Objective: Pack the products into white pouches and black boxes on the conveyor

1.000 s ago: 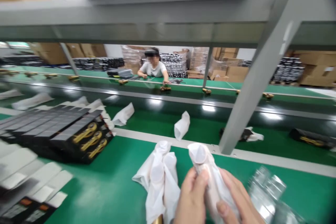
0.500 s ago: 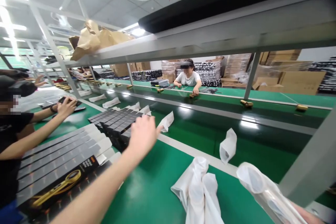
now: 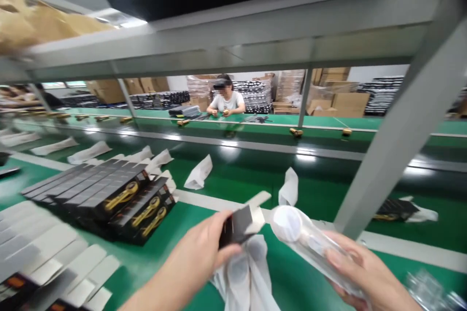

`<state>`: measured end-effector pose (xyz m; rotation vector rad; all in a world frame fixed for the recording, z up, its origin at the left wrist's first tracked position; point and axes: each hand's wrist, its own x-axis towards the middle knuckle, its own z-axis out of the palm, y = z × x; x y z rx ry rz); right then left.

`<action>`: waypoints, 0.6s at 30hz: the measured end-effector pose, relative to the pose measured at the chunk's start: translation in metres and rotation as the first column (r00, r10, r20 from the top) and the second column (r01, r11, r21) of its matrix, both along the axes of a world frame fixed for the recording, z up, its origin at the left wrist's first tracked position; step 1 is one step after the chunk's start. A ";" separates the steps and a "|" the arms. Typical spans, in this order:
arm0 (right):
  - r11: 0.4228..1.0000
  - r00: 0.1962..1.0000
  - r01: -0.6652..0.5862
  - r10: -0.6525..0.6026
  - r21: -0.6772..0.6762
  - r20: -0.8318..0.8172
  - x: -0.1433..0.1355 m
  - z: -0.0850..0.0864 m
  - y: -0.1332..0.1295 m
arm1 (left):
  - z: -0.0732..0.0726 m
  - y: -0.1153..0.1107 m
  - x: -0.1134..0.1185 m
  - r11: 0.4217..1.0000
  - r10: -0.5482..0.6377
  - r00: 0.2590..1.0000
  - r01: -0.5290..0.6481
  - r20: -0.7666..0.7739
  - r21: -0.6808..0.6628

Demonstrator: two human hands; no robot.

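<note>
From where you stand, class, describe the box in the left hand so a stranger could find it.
On the green bench, find the left hand beside the right hand. It holds a flat black box, raised, unlike the stacked boxes.

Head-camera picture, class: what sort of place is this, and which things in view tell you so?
Most likely a factory packing line. A long green conveyor belt runs between facing workbenches, stacks of flat black printed cartons wait beside it, and brown shipping boxes pile up behind a seated worker.
</note>
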<state>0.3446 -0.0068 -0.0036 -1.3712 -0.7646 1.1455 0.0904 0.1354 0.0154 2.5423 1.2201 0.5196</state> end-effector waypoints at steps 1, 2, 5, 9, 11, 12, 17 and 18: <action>1.000 0.996 -0.029 0.029 -0.002 -0.080 -0.002 0.005 0.002 | -0.007 -0.007 0.004 0.997 -0.056 0.996 0.059 0.066 -0.041; 0.998 0.990 -0.066 0.066 0.002 -0.127 -0.003 0.009 0.004 | -0.012 -0.011 0.005 0.993 -0.090 0.987 0.099 0.130 -0.066; 0.977 0.970 -0.211 0.207 -0.015 -0.131 0.001 0.010 0.002 | -0.021 -0.017 0.007 0.989 -0.147 0.968 0.149 0.206 0.005; 0.915 0.918 -0.394 0.388 -0.084 -0.083 0.008 -0.003 -0.011 | -0.016 -0.021 0.017 0.829 -0.495 0.869 0.465 0.022 0.310; 0.886 0.893 -0.450 0.443 -0.109 -0.078 0.008 -0.008 -0.018 | -0.012 -0.025 0.025 0.685 -0.640 0.765 0.611 -0.073 0.397; 0.878 0.886 -0.464 0.459 -0.113 -0.069 0.007 -0.010 -0.020 | -0.010 -0.027 0.029 0.643 -0.672 0.735 0.636 -0.084 0.426; 0.926 0.921 -0.376 0.379 -0.043 0.095 -0.002 -0.015 -0.025 | -0.003 -0.034 0.036 0.633 -0.688 0.725 0.627 -0.042 0.454; 0.928 0.916 -0.371 0.374 -0.049 0.149 -0.004 -0.016 -0.024 | -0.004 -0.035 0.037 0.631 -0.687 0.725 0.623 -0.039 0.462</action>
